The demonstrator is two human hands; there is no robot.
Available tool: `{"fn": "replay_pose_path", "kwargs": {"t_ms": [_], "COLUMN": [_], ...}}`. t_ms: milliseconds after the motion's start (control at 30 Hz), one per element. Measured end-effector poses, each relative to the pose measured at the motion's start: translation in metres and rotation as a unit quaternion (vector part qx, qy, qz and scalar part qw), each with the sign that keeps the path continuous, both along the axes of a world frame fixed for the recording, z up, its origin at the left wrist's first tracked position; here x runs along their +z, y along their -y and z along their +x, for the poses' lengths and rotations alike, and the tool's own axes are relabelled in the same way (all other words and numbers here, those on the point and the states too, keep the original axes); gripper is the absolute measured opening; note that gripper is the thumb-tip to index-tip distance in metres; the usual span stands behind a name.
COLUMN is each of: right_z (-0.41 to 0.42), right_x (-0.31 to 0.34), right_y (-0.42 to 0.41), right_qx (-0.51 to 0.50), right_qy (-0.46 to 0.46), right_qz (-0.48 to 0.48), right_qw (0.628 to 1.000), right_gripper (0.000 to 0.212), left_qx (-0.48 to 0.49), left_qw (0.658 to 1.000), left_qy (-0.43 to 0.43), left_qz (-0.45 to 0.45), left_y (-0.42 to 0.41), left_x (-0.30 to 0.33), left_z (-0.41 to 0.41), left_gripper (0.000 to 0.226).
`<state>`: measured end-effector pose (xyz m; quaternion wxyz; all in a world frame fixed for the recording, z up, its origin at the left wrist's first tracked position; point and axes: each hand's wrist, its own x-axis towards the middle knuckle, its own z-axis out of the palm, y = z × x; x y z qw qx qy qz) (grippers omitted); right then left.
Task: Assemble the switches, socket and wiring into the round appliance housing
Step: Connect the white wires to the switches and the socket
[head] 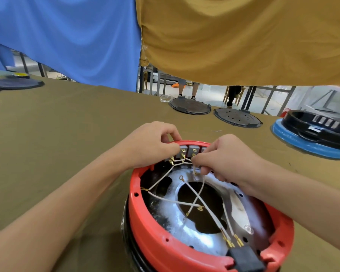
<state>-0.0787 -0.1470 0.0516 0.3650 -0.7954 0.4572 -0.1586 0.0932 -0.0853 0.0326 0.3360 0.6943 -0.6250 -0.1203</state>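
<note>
Blue (pixel 63 36) and mustard curtains (pixel 243 36) hang over the far edge of your olive-covered desk (pixel 67 124), with broad bare cloth to your left. The red round housing (pixel 145 228) sits at the near edge, open side up, its rim close to your body. Your left hand (pixel 155 146) grips the far rim, fingers curled over the edge beside the grey switches (pixel 192 151). Your right hand (pixel 222 160) pinches a white wire (pixel 201 185) just beside those switches. More white wires cross the shiny metal plate (pixel 196 234) inside, running to the black socket (pixel 243 256) at the near rim. Two dark round lids (pixel 189 107) lie well apart near the far edge; a blue-and-black housing (pixel 312 134) stands to the right.
</note>
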Motion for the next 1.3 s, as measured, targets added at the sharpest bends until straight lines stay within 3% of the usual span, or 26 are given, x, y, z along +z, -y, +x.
{"fn": "replay_pose_path", "kwargs": {"t_ms": [133, 300, 467, 700, 900, 1033, 1300], "right_z": [-0.001, 0.004, 0.006, -0.007, -0.012, -0.003, -0.001], "right_x": [-0.001, -0.006, -0.008, -0.005, 0.003, -0.003, -0.004], "right_y": [-0.002, -0.005, -0.009, -0.007, -0.009, -0.013, -0.017], "right_qx": [-0.028, -0.079, -0.112, -0.088, -0.049, -0.073, -0.092], "right_qy": [0.054, 0.108, 0.164, 0.103, 0.074, 0.082, 0.135], "right_qz": [0.090, 0.128, 0.175, 0.166, 0.157, 0.146, 0.166], "right_qw": [0.994, 0.983, 0.964, 0.977, 0.984, 0.983, 0.973], "right_gripper": [0.025, 0.029, 0.011, 0.026, 0.019, 0.035, 0.027], "left_qx": [-0.001, -0.006, -0.009, -0.009, -0.004, -0.009, -0.014], "left_qw": [1.000, 1.000, 1.000, 1.000, 1.000, 1.000, 1.000], "left_qy": [0.010, 0.008, 0.006, -0.011, -0.014, -0.009, -0.005], "left_qz": [-0.006, -0.006, -0.006, 0.004, 0.001, 0.001, -0.009], "left_y": [-0.001, -0.002, -0.002, -0.001, -0.001, -0.001, -0.001], "left_x": [0.001, 0.002, 0.001, 0.000, -0.001, 0.000, -0.001], "left_z": [-0.001, -0.003, -0.003, -0.002, 0.000, -0.002, 0.000], "left_gripper": [0.014, 0.014, 0.012, 0.012, 0.011, 0.011, 0.011]}}
